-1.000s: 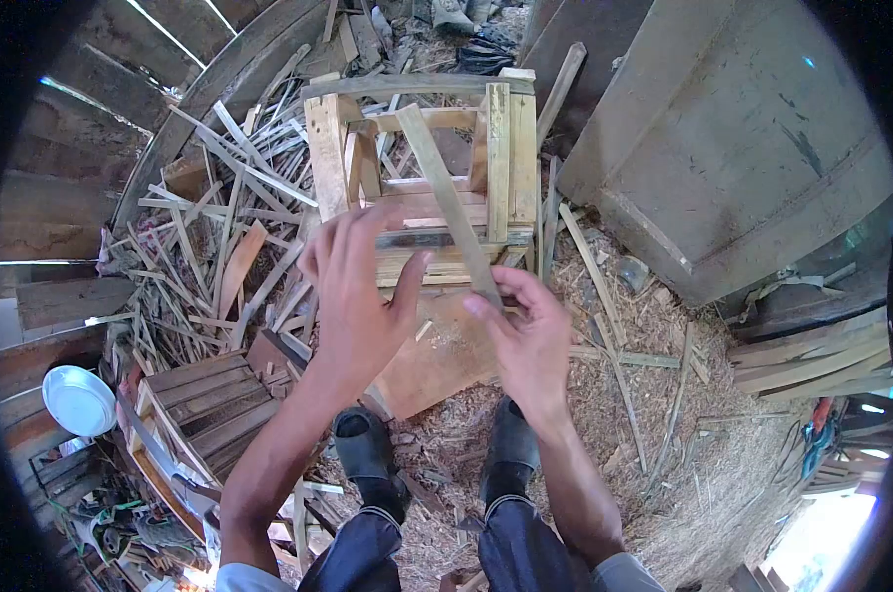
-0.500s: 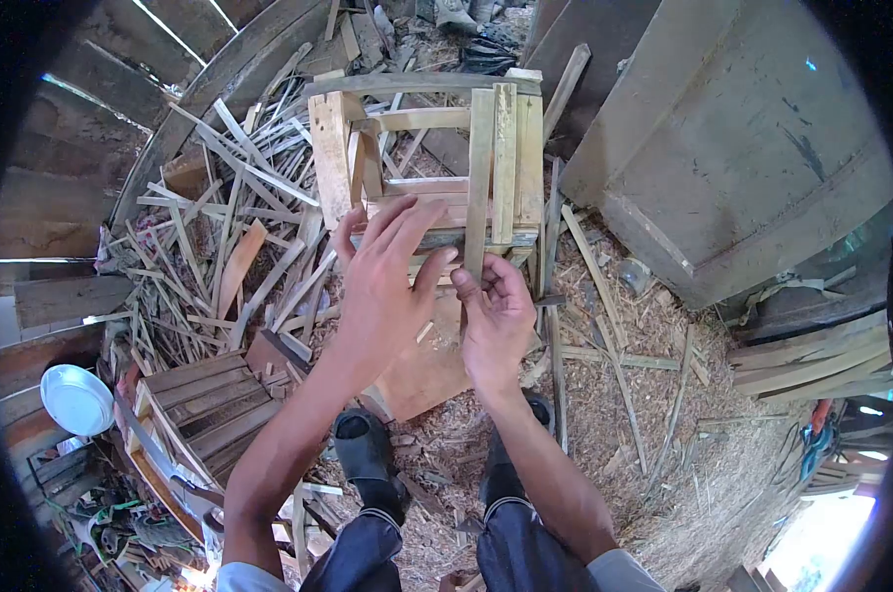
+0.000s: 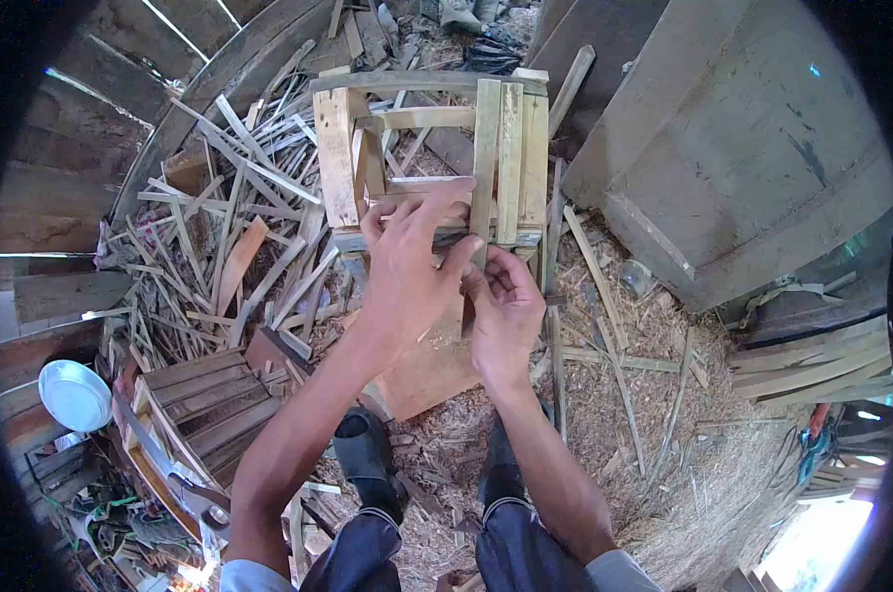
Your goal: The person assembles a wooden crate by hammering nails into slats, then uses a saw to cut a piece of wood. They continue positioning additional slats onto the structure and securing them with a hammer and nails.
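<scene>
My right hand (image 3: 507, 321) pinches the low end of a flat stick (image 3: 485, 148) between thumb and fingers. The flat stick points away from me, past both hands, over the right part of a wooden frame (image 3: 339, 163). My left hand (image 3: 407, 266) is just to the left, thumb and fingers spread. Its fingertips come right up to the flat stick, but I can't tell if they touch it. A second stick (image 3: 509, 163) runs along the right side of the first one. Below my hands I see a wide brown board (image 3: 422, 383). Left of my left hand is a big messy wood pile (image 3: 241, 259). Well right of my right hand stands a big brown panel (image 3: 742, 148). Wood chips cover the floor (image 3: 624, 493) nearer to me.
</scene>
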